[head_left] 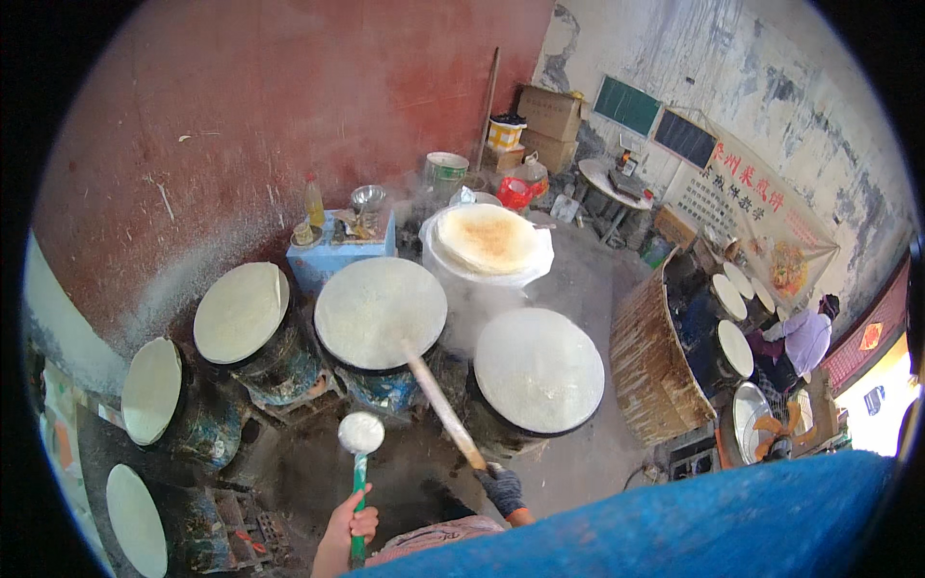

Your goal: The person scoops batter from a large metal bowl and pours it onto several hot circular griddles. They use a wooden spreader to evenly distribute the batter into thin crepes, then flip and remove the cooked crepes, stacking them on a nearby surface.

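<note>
My bare left hand [349,528] grips the green handle of a ladle [361,433], whose round bowl is full of pale batter. It is held in front of the middle round griddle [380,310], apart from it. A dark glove covers my right hand [502,489], which is closed round a long, flat wooden spatula [441,405]. The far end of this spatula lies over the near edge of the pale sheet on the middle griddle; whether it touches cannot be seen. Pale batter covers the griddle to the right [538,371], with steam around it.
More drum-mounted griddles with pale pancakes [241,313] curve round to my left. Beyond the middle stands a stack of pancakes [488,239], beside a blue stand [342,252] with bowls and a bottle. At right, a rusty metal screen [655,361] separates another person [802,337] working by more griddles.
</note>
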Available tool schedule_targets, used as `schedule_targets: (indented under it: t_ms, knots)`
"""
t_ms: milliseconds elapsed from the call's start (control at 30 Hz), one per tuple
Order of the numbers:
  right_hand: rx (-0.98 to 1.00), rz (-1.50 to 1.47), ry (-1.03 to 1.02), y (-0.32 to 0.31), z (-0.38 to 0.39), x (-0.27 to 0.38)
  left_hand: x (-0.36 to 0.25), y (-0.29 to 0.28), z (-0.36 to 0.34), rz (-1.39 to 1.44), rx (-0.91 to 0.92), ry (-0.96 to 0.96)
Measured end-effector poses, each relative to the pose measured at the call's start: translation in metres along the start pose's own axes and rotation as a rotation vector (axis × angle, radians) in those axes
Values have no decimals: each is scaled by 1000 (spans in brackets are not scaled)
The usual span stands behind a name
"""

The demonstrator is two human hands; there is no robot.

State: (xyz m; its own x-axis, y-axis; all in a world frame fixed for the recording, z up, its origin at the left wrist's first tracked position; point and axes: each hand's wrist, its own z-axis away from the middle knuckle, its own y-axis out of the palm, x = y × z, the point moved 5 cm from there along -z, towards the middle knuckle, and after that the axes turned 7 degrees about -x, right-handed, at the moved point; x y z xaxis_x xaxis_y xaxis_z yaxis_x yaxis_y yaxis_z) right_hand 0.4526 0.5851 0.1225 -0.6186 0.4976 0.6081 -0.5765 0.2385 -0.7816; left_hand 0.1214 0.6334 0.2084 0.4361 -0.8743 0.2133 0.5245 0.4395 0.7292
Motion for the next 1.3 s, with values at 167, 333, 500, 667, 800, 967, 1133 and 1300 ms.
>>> schedule_targets:
  t_ms: [167,333,500,667,800,967,1133,1300]
  knots:
    - [164,-62,-351,14,-62,91,-17,-25,3,154,-52,206]
    - [294,-95,-574,37,-108,169,-27,-13,5,286,25,299]
    - [318,10,-882,109,-132,208,-23,-10,36,277,382,455]
    - [616,-228,-727,188,-145,213,-29,-46,66,701,273,684]
    - [746,-203,-649,224,-108,237,-23,-84,126,6,-267,1140]
    - [634,-93,-691,251,-73,322,-70,-129,148,248,76,968]
    - [489,22,-862,293,-69,403,-116,-180,158,568,161,808]
    - [475,-94,-737,330,-96,457,-131,-187,177,657,320,837]
